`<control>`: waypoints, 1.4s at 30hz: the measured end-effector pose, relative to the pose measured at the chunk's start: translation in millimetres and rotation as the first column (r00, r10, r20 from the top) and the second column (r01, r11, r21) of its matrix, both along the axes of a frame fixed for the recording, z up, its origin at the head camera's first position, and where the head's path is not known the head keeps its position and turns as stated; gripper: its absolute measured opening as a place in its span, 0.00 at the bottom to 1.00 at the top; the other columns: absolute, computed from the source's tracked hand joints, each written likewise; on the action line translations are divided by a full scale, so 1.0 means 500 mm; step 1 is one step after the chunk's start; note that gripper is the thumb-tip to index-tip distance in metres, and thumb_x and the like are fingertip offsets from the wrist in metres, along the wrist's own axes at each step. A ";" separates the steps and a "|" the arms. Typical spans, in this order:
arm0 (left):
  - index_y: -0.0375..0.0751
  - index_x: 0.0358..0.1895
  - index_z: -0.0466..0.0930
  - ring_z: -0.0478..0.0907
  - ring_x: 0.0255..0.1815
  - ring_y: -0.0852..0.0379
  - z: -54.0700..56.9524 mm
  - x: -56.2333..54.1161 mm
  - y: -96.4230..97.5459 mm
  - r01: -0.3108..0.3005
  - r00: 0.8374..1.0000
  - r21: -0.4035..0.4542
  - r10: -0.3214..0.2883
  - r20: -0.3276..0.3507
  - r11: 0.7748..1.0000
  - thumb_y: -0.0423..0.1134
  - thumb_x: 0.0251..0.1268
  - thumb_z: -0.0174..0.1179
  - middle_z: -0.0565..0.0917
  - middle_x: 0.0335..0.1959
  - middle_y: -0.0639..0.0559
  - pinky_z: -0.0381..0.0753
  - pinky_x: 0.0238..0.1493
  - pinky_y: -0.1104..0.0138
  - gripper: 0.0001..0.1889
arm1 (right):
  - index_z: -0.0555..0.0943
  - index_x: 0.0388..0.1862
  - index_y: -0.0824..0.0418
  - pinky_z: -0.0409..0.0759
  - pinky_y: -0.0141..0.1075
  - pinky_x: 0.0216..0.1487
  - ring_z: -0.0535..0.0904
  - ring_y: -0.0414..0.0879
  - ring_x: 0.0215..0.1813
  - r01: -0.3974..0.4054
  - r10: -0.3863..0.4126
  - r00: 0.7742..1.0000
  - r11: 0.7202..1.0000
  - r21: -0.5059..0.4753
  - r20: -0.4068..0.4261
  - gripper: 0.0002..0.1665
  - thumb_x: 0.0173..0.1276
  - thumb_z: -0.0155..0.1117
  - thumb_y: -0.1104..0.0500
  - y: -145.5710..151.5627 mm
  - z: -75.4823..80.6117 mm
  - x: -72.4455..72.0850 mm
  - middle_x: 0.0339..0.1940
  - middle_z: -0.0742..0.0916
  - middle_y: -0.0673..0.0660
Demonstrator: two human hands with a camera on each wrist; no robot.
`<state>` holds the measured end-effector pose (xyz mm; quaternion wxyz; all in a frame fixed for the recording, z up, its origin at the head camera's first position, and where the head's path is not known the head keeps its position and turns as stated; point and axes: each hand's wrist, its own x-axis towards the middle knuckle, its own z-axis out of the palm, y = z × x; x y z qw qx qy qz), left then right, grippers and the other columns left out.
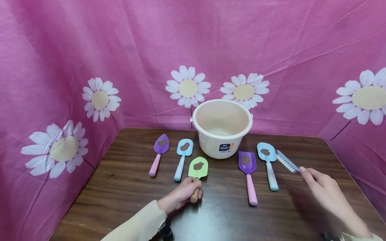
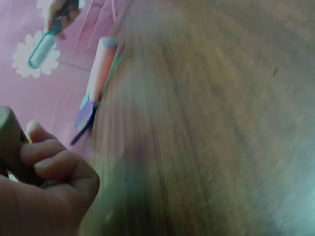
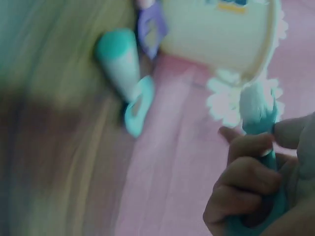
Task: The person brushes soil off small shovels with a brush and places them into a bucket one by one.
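My left hand (image 1: 184,191) grips the tan handle of a green garden trowel (image 1: 199,173), whose blade carries a brown patch and points toward the bucket. In the left wrist view the fingers (image 2: 59,164) curl round that handle. My right hand (image 1: 327,189) holds a scrub brush (image 1: 287,161) with a blue back and white bristles, raised at the right beside a light blue trowel (image 1: 271,174). The right wrist view shows the brush (image 3: 258,110) bristles up, fingers wrapped round its handle. Left of that trowel lies a purple square-ended shovel (image 1: 250,187) with a pink handle.
A cream bucket (image 1: 208,144) stands at the back of the wooden table (image 1: 120,187). Left of it lie a purple trowel (image 1: 155,164) and another light blue trowel (image 1: 180,167), both bearing brown patches. Pink flowered cloth (image 1: 144,50) hangs behind and at the sides.
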<state>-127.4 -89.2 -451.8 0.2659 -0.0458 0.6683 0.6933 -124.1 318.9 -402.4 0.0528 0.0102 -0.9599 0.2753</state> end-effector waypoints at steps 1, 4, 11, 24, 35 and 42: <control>0.37 0.39 0.67 0.70 0.18 0.63 0.003 0.006 0.001 -0.008 1.000 -0.010 0.008 -0.011 1.000 0.34 0.59 0.49 0.73 0.16 0.54 0.68 0.19 0.76 0.06 | 0.81 0.47 0.61 0.67 0.35 0.27 0.73 0.40 0.30 -0.021 0.021 1.000 1.000 -0.015 -0.022 0.22 0.76 0.45 0.48 -0.012 0.007 0.002 0.27 0.80 0.57; 0.34 0.44 0.68 0.72 0.17 0.63 0.012 0.021 0.005 -0.022 1.000 -0.012 0.022 -0.022 1.000 0.35 0.62 0.51 0.73 0.15 0.55 0.69 0.19 0.76 0.11 | 0.80 0.39 0.56 0.57 0.32 0.20 0.63 0.33 0.22 -0.072 0.069 0.995 0.996 -0.049 -0.065 0.15 0.75 0.49 0.49 -0.050 0.027 0.009 0.19 0.71 0.48; 0.32 0.43 0.73 0.73 0.15 0.66 0.027 0.041 0.026 -0.045 0.998 0.046 0.047 -0.036 0.998 0.34 0.62 0.52 0.73 0.13 0.57 0.68 0.18 0.77 0.10 | 0.74 0.33 0.52 0.61 0.31 0.17 0.63 0.34 0.17 -0.167 0.158 0.984 0.980 -0.108 -0.085 0.10 0.74 0.54 0.51 -0.141 0.051 0.021 0.15 0.70 0.45; 0.41 0.43 0.64 0.69 0.11 0.62 0.035 0.088 0.077 -0.045 0.995 0.156 0.031 0.090 0.987 0.37 0.65 0.51 0.68 0.19 0.54 0.72 0.12 0.75 0.08 | 0.72 0.23 0.45 0.63 0.26 0.16 0.62 0.29 0.17 -0.411 0.408 0.911 0.911 -0.042 -0.064 0.15 0.68 0.60 0.44 -0.319 0.024 0.022 0.13 0.66 0.38; 0.43 0.39 0.61 0.65 0.10 0.62 0.029 0.105 0.096 -0.053 0.994 0.195 0.033 0.104 0.979 0.33 0.66 0.51 0.67 0.18 0.55 0.70 0.08 0.75 0.07 | 0.67 0.19 0.46 0.63 0.30 0.23 0.58 0.34 0.18 -0.413 0.418 0.909 0.898 0.152 0.004 0.22 0.66 0.58 0.37 -0.359 0.002 0.012 0.14 0.61 0.39; 0.42 0.38 0.61 0.61 0.08 0.64 0.025 0.110 0.097 -0.065 0.995 0.167 0.052 0.081 0.984 0.30 0.62 0.49 0.66 0.16 0.55 0.64 0.05 0.76 0.07 | 0.67 0.21 0.45 0.75 0.43 0.32 0.60 0.35 0.18 -0.446 0.453 0.892 0.876 0.186 0.005 0.20 0.67 0.57 0.38 -0.363 -0.017 0.009 0.13 0.61 0.38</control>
